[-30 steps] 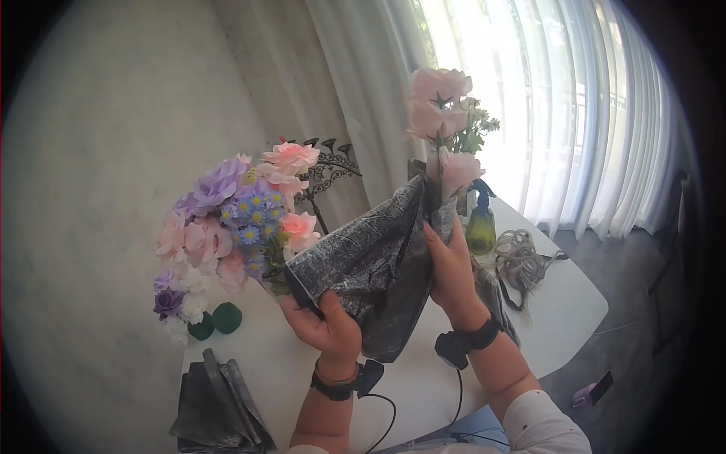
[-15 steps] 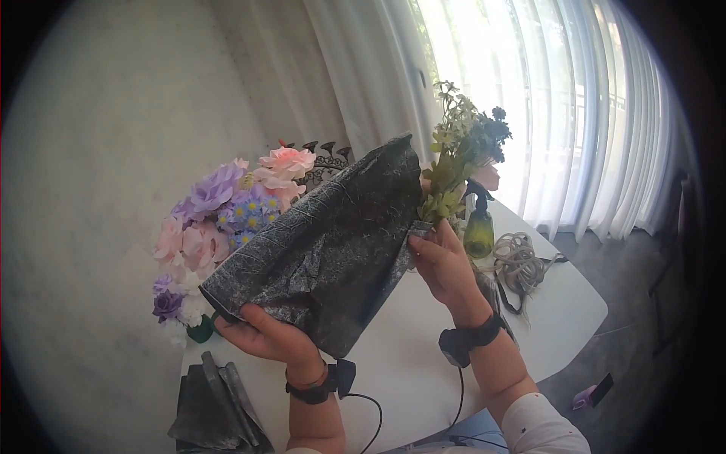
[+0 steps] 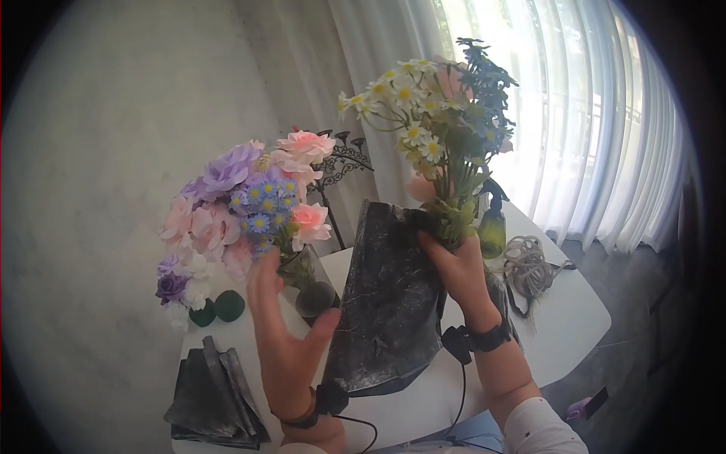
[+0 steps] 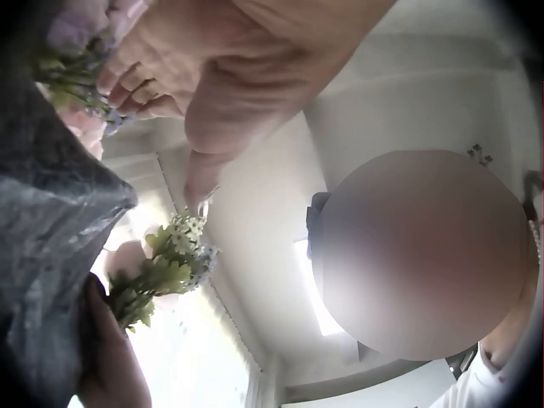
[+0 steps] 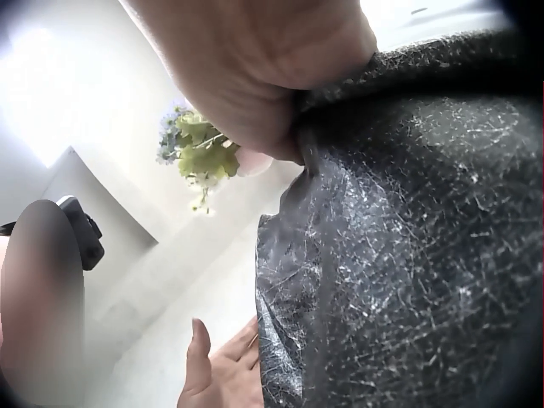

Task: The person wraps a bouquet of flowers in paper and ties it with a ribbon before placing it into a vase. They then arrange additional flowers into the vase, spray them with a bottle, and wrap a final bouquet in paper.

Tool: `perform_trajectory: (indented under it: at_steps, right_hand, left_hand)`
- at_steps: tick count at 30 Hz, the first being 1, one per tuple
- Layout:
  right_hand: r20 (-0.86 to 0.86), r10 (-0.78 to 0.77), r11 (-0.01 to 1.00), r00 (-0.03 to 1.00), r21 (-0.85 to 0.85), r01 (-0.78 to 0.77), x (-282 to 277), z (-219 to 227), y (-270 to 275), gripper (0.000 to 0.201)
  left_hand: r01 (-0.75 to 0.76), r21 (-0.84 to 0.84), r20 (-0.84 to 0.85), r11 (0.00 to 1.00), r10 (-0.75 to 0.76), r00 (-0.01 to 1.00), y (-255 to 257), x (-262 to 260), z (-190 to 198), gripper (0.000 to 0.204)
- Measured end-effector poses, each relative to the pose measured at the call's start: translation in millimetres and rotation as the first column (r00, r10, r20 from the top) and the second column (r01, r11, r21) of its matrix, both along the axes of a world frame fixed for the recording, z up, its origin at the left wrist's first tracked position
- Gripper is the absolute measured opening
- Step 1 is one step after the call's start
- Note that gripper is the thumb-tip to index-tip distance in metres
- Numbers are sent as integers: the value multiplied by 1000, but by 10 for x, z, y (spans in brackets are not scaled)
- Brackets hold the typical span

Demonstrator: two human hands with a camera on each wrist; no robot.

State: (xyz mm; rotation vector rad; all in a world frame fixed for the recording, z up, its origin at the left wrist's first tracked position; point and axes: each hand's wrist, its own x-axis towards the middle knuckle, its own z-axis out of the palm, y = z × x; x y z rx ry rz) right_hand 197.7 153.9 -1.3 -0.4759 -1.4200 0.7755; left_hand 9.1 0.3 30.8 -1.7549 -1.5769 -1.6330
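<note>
My right hand (image 3: pixel 466 281) grips a bouquet of white daisies (image 3: pixel 406 94), blue flowers (image 3: pixel 484 91) and pink roses at the neck of its dark, silvery-veined wrapping (image 3: pixel 389 303). The wrapping hangs down to the left of that hand and fills much of the right wrist view (image 5: pixel 399 255). My left hand (image 3: pixel 286 344) is off the wrapping, fingers extended upward and thumb apart, just left of its edge. In the left wrist view the left hand (image 4: pixel 246 76) holds nothing, with flowers beyond its fingers.
Purple, pink and blue flowers (image 3: pixel 215 227) stand at the left, beside two dark green round pieces (image 3: pixel 229 306). Folded dark sheets (image 3: pixel 215 397) lie at the white table's (image 3: pixel 571 303) front left. A green bottle (image 3: pixel 491 233) and coiled grey cord (image 3: pixel 528 265) are at the right.
My left hand has let go of the wrapping. The bouquet has turned more upright, bringing the daisies into view, and the wrapping now hangs downward from my right hand.
</note>
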Motion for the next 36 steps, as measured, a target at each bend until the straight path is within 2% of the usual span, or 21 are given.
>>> perform_trajectory:
  at_steps: [2,3,5,6,7,8,9,10,11,12,13,15,18,21,23,25,29,31,32,34,36]
  right_hand:
    - [43,101,995,994,10,-102,-53,-1,-84,28]
    - [47,110,994,993,10,-111,-67,-13,-114,28]
    - [98,231,972,968,-74,-224,-78,-35,-166,28]
    - [101,237,970,966,-73,-230,-77,-20,-199,28]
    - [133,240,971,962,-38,-237,-68,5,-238,28]
    - [163,240,970,957,-3,-242,-58,24,-259,27]
    - [165,240,970,957,-2,-243,-33,33,-252,27]
    - [161,256,967,953,-42,-253,7,46,-229,29]
    - [156,271,962,950,-82,-261,41,56,-204,30]
    - [157,268,962,950,-85,-258,54,54,-169,30]
    - [82,286,957,955,-80,-280,58,38,-123,32]
    - [3,299,951,954,-86,-298,60,13,-74,34]
    - [-92,2,1000,996,20,0,-42,-24,-32,35]
    - [-84,16,997,996,-69,-22,-62,-32,-42,38]
    - [-79,15,999,997,-33,-18,-36,-12,-11,38]
    - [40,6,1000,999,-24,-5,33,4,26,36]
    - [32,-34,999,999,31,33,139,24,165,33]
    - [13,-251,964,968,91,248,234,-44,325,31]
    - [8,-285,958,958,40,285,297,-40,340,29]
    - [-77,-296,954,952,-63,292,402,60,242,23]
    - [-189,-258,965,947,-99,243,488,153,156,16]
  left_hand:
    - [158,-110,24,981,-157,987,119,37,-35,82]
    - [150,-109,28,983,-148,989,195,24,-61,82]
    - [228,-257,85,939,-213,973,376,-19,-130,102]
    - [222,-157,16,962,-222,975,448,-4,-157,75]
    - [217,-155,19,964,-217,976,482,-48,-149,75]
    - [261,-255,281,931,-187,941,508,-99,-132,55]
    - [328,-334,518,884,-119,847,518,-124,-126,38]
    - [330,-333,520,883,-120,846,505,-118,-123,38]
    - [267,-81,537,960,-183,823,479,-95,-112,28]
    - [183,174,539,968,-249,805,454,-70,-97,24]
    - [185,170,541,968,-249,803,421,-42,-63,24]
    - [16,332,520,943,-197,831,359,-2,-13,23]
    - [33,332,519,943,-212,828,323,7,-37,23]
    - [31,324,506,946,-201,839,353,20,-65,23]
    - [26,308,490,951,-182,853,380,13,-72,23]
    - [-36,363,489,931,-157,858,412,21,-63,24]
    - [-22,346,490,938,-161,857,398,-47,-57,25]
    - [-73,393,530,917,-161,832,448,-132,-76,29]
    - [-96,386,533,918,-137,835,453,-168,-73,29]
    - [-47,366,584,929,-189,790,447,-269,-74,28]
    - [-35,301,555,953,-146,819,532,-391,-120,25]
